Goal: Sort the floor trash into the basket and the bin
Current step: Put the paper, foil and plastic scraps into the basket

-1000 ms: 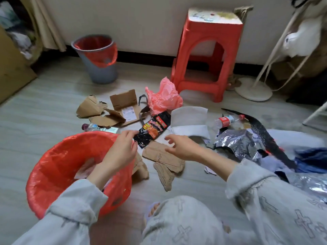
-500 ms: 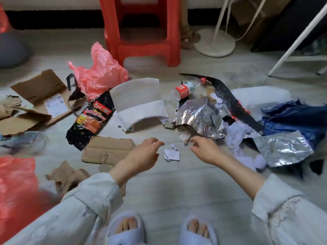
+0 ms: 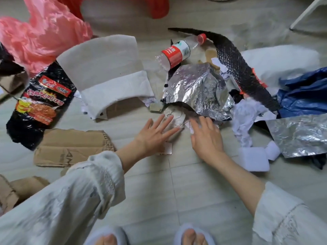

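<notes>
Now: small crumpled paper scrap on floor, just below front edge of foil sheet, possibly tucked partly under it; blur makes edge unclear. Left hand spread flat, fingertips touching scrap from near-left. Right hand also spread, fingers straight, beside scrap on right, holding nothing. Scrap lies between both hands; left looks nearer. Counted: two foil pieces, one bottle beyond foil sheet, one noodle wrapper far left of it.

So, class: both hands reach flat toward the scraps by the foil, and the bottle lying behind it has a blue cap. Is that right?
Not quite. The head view shows the bottle with a red cap, not blue. The rest holds: the left hand and right hand reach flat toward the scraps by the foil.
</notes>
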### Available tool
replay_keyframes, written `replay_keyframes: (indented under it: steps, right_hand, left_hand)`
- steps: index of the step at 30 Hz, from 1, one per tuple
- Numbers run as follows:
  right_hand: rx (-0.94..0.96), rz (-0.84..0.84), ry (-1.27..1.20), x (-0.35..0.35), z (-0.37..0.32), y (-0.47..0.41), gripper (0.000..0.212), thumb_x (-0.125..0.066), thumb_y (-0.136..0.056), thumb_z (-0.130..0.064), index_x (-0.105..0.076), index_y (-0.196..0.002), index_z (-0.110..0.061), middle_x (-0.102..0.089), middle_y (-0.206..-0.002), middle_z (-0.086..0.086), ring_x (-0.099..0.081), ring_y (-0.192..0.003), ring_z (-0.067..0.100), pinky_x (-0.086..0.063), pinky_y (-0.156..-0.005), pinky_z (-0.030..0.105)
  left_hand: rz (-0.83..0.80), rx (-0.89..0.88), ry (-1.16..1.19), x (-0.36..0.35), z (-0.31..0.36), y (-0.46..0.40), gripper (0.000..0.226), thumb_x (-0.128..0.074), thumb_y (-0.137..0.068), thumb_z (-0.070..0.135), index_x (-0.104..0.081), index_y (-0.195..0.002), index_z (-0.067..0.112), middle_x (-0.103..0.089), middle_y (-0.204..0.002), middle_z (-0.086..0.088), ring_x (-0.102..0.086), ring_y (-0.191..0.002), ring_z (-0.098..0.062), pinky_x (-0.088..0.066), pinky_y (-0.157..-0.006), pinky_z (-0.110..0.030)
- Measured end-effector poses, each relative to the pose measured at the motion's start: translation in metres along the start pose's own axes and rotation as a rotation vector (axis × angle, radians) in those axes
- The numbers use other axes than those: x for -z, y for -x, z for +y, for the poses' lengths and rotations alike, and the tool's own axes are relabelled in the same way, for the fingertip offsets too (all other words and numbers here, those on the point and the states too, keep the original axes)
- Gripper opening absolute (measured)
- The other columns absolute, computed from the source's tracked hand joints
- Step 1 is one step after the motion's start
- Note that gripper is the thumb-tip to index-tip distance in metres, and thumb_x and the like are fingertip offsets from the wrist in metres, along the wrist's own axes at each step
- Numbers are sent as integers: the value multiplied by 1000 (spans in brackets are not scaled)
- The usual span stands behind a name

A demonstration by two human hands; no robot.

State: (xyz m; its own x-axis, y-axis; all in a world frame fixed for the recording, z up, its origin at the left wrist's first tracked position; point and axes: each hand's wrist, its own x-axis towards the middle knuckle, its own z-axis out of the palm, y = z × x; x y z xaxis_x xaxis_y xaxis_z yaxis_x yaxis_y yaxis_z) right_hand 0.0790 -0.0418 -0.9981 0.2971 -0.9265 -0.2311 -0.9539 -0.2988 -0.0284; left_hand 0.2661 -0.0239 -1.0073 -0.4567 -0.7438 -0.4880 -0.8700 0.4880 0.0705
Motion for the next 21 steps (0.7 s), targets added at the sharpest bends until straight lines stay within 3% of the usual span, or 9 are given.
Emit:
replay_keyframes:
  steps: [3, 6, 8, 10, 11, 13, 17, 21]
  right_hand:
    - [-54, -98, -32, -6, 10, 0, 51, -48, -93, -22, -31, -140, -16, -27, -146, 13, -24, -135, 31, -30, -105, 40]
    - [3, -97, -117, -14, 11, 11, 52, -53, -88, -6, -39, -137, -14, -27, -149, 16, -25, -136, 35, -30, -108, 40]
    - [75, -31, -175, -24, 10, 23, 55, -66, -72, 4, -56, -124, -10, -45, -137, 20, -43, -123, 41, -47, -95, 44]
    - [138, 13, -204, -32, 8, 37, 61, -74, -56, 6, -62, -112, -13, -57, -123, 18, -54, -107, 38, -57, -76, 41]
    - [164, 30, -233, -34, 7, 44, 63, -76, -52, 6, -60, -110, -15, -59, -119, 16, -53, -103, 35, -58, -71, 39]
    - [206, 63, -289, -36, 6, 57, 61, -76, -52, 6, -54, -104, -16, -60, -115, 14, -46, -100, 28, -58, -65, 35]
    - [229, 129, -296, -40, 5, 75, 52, -74, -53, 9, -58, -100, -8, -60, -111, 12, -44, -97, 22, -54, -61, 27]
    - [182, 209, -396, -41, 7, 81, 55, -68, -62, 13, -50, -110, -9, -45, -112, 5, -45, -97, 21, -56, -62, 32]
  left_hand:
    - [-48, -51, -28, 5, -2, -15, 99, -60, -82, 47, 14, -146, 30, 20, -155, -7, 14, -143, -30, -9, -115, -47]
    - [-70, -60, -4, 5, -1, -12, 98, -68, -76, 44, -5, -148, 25, 6, -157, -5, 4, -145, -28, -15, -114, -44]
    - [80, -71, 30, -3, 1, -2, 90, -81, -59, 40, -39, -137, 20, -34, -146, -10, -33, -135, -28, -39, -100, -38]
    - [218, -50, 31, -17, 5, 11, 68, -86, -43, 34, -61, -105, 20, -63, -109, -4, -62, -96, -24, -51, -71, -31]
    - [267, -30, 35, -25, 9, 19, 57, -85, -44, 28, -62, -96, 21, -65, -96, -1, -64, -83, -22, -50, -64, -28]
    - [328, -17, 46, -42, 16, 34, 49, -82, -46, 20, -60, -89, 22, -64, -84, 2, -62, -73, -20, -49, -61, -27]
    - [365, -9, 115, -57, 22, 57, 66, -84, -43, 17, -48, -98, 24, -60, -80, 5, -60, -70, -18, -47, -59, -25]
    - [362, 48, 190, -49, 23, 63, 76, -82, -46, 5, -44, -109, 21, -58, -86, -3, -60, -69, -24, -45, -54, -29]
